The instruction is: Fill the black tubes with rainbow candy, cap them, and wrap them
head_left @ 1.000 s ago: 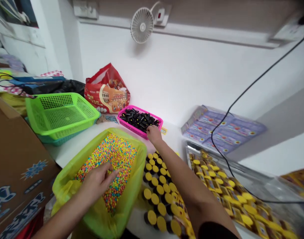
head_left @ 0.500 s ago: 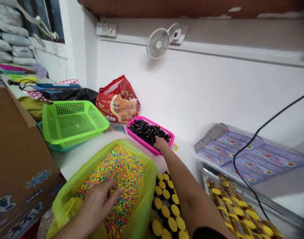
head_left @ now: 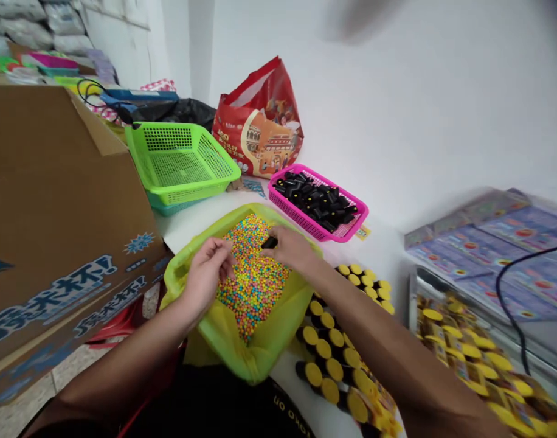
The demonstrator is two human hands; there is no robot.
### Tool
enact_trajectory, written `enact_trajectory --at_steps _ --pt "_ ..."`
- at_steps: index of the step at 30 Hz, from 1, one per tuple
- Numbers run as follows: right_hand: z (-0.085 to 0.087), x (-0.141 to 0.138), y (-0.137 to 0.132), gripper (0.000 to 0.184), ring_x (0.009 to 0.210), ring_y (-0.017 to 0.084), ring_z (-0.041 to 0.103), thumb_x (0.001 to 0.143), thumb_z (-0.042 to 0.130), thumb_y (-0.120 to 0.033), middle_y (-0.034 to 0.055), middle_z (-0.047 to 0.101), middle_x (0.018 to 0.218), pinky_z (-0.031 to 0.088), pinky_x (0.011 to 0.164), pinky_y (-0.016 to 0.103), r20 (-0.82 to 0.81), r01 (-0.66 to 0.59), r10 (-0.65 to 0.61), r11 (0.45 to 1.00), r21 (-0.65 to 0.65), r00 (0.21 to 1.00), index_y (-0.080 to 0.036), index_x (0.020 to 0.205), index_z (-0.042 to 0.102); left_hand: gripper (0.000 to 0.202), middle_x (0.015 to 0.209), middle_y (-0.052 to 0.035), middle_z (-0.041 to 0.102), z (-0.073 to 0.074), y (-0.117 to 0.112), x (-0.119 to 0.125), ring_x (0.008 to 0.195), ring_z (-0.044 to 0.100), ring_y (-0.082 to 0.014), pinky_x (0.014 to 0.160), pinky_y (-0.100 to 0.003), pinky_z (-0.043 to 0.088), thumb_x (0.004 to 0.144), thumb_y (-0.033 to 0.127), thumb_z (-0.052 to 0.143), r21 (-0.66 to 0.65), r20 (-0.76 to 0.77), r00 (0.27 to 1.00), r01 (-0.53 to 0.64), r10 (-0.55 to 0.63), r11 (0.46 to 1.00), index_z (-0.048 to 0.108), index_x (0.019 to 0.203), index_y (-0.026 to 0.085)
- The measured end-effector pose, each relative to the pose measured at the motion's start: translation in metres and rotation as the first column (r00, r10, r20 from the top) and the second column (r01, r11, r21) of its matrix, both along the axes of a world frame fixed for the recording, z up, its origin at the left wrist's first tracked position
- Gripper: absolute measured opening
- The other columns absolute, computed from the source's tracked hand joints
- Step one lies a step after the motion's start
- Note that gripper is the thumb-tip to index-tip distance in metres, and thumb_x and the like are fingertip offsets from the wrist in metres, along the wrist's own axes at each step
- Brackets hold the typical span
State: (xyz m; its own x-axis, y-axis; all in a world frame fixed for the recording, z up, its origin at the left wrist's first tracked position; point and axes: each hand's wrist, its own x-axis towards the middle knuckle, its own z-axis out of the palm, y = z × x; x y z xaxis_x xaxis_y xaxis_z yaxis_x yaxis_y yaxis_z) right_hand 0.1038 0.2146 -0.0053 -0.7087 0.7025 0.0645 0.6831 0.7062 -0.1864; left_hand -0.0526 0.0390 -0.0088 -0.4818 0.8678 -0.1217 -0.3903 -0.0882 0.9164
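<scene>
My right hand [head_left: 291, 249] pinches a short black tube [head_left: 269, 243] above a heap of small multicoloured candy beads [head_left: 253, 280]. The beads fill a yellow-green plastic bag [head_left: 255, 340] lining a container. My left hand [head_left: 207, 274] hovers at the heap's left side with its fingers curled, and anything inside them is hidden. Further back, a pink mesh basket [head_left: 317, 228] holds several black tubes. Rows of black tubes with yellow caps [head_left: 328, 347] stand on the white table to the right of the bag.
A cardboard carton [head_left: 64, 207] rises on the left. A green mesh basket [head_left: 180, 161] sits on a teal one behind the bag, near a red printed bag [head_left: 258, 125]. A tray of yellow-capped packaged tubes [head_left: 461, 347] and flat purple packets [head_left: 501, 249] lie at right, with a black cable [head_left: 504, 298].
My right hand has moved from the pink basket to above the beads, carrying a black tube. My left hand has risen from the beads. The view has swung to the right and downward.
</scene>
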Motion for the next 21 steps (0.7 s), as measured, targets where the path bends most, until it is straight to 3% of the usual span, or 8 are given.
enact_trajectory --at_steps 4,8,9,11,13,15,18,21 --pt "-0.019 -0.017 -0.018 0.03 0.082 0.024 0.063 0.071 0.081 -0.035 0.0092 0.07 0.091 0.04 0.067 0.029 0.094 0.0 0.01 0.993 -0.114 0.996 -0.016 0.089 0.068 0.032 0.062 0.0036 0.061 -0.004 -0.001 -0.002 0.041 0.052 -0.0074 0.038 -0.018 0.03 0.077 0.047 0.068 -0.004 0.014 1.0 0.007 -0.007 1.0 0.055 0.08 0.018" --pt "-0.022 -0.014 -0.021 0.024 0.07 0.017 0.06 0.073 0.077 -0.041 0.0014 0.068 0.075 0.037 0.06 0.026 -0.005 -0.022 0.022 0.953 -0.302 1.0 -0.019 0.076 0.069 0.031 0.062 0.004 0.059 -0.008 -0.001 -0.003 0.041 0.051 -0.0076 0.038 -0.019 0.028 0.078 0.047 0.067 -0.004 -0.026 0.999 0.04 -0.04 0.999 0.054 0.079 0.019" --pt "-0.02 -0.011 -0.022 0.027 0.066 0.016 0.06 0.074 0.075 -0.045 0.0006 0.067 0.072 0.037 0.058 0.025 -0.08 0.002 -0.037 0.915 -0.404 0.996 -0.019 0.076 0.069 0.031 0.062 0.0041 0.058 -0.009 0.0 -0.003 0.042 0.05 -0.0078 0.039 -0.02 0.028 0.078 0.047 0.067 -0.006 -0.07 0.996 0.062 -0.063 0.998 0.054 0.079 0.019" --pt "-0.013 -0.001 -0.027 0.033 0.061 0.015 0.059 0.074 0.072 -0.052 0.0001 0.066 0.067 0.037 0.054 0.025 -0.249 0.009 -0.214 0.775 -0.632 0.945 -0.019 0.079 0.07 0.03 0.062 0.0044 0.055 -0.011 0.001 0.0 0.046 0.05 -0.0088 0.043 -0.021 0.032 0.077 0.046 0.069 -0.003 -0.228 0.968 0.103 -0.101 0.995 0.056 0.079 0.019" --pt "-0.005 0.01 -0.036 0.04 0.059 0.014 0.059 0.069 0.074 -0.056 0.0005 0.066 0.068 0.036 0.05 0.024 -0.37 -0.069 -0.36 0.631 -0.773 0.856 -0.019 0.085 0.07 0.029 0.069 0.0029 0.057 -0.012 0.002 0.006 0.053 0.051 -0.0099 0.051 -0.023 0.039 0.072 0.04 0.075 0.013 -0.457 0.884 0.119 -0.1 0.993 0.061 0.086 0.018" --pt "0.001 0.02 -0.05 0.045 0.059 0.013 0.06 0.065 0.077 -0.057 0.0011 0.068 0.072 0.036 0.048 0.023 -0.452 -0.173 -0.419 0.553 -0.815 0.788 -0.019 0.088 0.07 0.035 0.085 -0.0013 0.062 -0.011 0.002 0.013 0.062 0.054 -0.0122 0.061 -0.027 0.045 0.069 0.031 0.079 0.054 -0.662 0.746 0.146 -0.074 0.988 0.065 0.098 0.019" --pt "0.007 0.029 -0.075 0.045 0.056 0.011 0.058 0.065 0.079 -0.055 -0.0003 0.066 0.071 0.039 0.048 0.022 -0.531 -0.279 -0.454 0.511 -0.813 0.716 -0.019 0.089 0.069 0.034 0.099 -0.0055 0.064 -0.006 0.0 0.026 0.079 0.059 -0.0177 0.07 -0.03 0.048 0.075 0.022 0.074 0.113 -0.82 0.569 0.282 -0.071 0.953 0.066 0.108 0.022" --pt "0.011 0.037 -0.097 0.042 0.055 0.011 0.058 0.07 0.075 -0.056 -0.0022 0.063 0.066 0.042 0.049 0.023 -0.554 -0.307 -0.459 0.507 -0.805 0.695 -0.02 0.089 0.066 0.019 0.088 -0.0054 0.065 -0.002 -0.005 0.035 0.083 0.059 -0.0202 0.07 -0.031 0.047 0.081 0.022 0.068 0.136 -0.873 0.484 0.353 -0.056 0.926 0.068 0.101 0.021"
